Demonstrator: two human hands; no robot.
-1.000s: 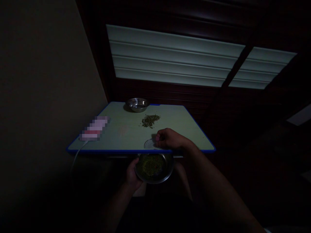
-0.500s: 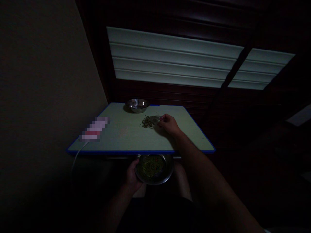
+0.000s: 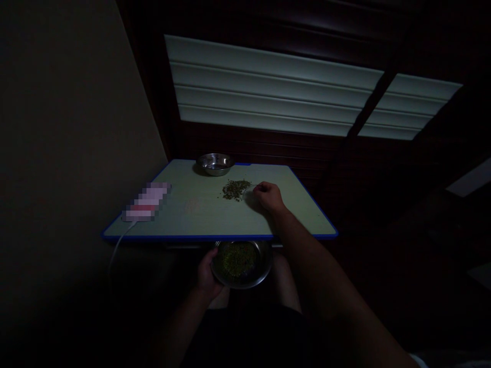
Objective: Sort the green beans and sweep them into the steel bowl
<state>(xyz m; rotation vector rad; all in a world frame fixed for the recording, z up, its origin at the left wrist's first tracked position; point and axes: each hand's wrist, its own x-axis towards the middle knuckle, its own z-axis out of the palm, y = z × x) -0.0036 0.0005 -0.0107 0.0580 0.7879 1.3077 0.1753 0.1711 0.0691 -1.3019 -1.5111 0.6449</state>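
My left hand (image 3: 209,273) grips the left rim of a steel bowl (image 3: 264,273), held below the table's front edge over my legs. Small greenish grains (image 3: 238,259) lie in the bowl, with a few reddish specks among them. Over the table my right hand (image 3: 268,196) is closed, fingertips pinched on a small see-through piece (image 3: 248,192); its exact kind is hard to make out in the dim light. Just left of that piece, a loose pile of brownish-green grains (image 3: 235,189) is spread on the pale tabletop (image 3: 199,220).
A second steel bowl (image 3: 215,164) stands at the table's back edge. To the left lies a blurred-out pinkish phone-like object (image 3: 148,202) with a white cable (image 3: 118,244) hanging over the edge. A wall rises on the left; dark louvred panels (image 3: 264,87) stand behind.
My right hand has drawn the see-through piece slightly away from the pile, uncovering its right side. The left hand still holds the bowl; the whole view has shifted a little.
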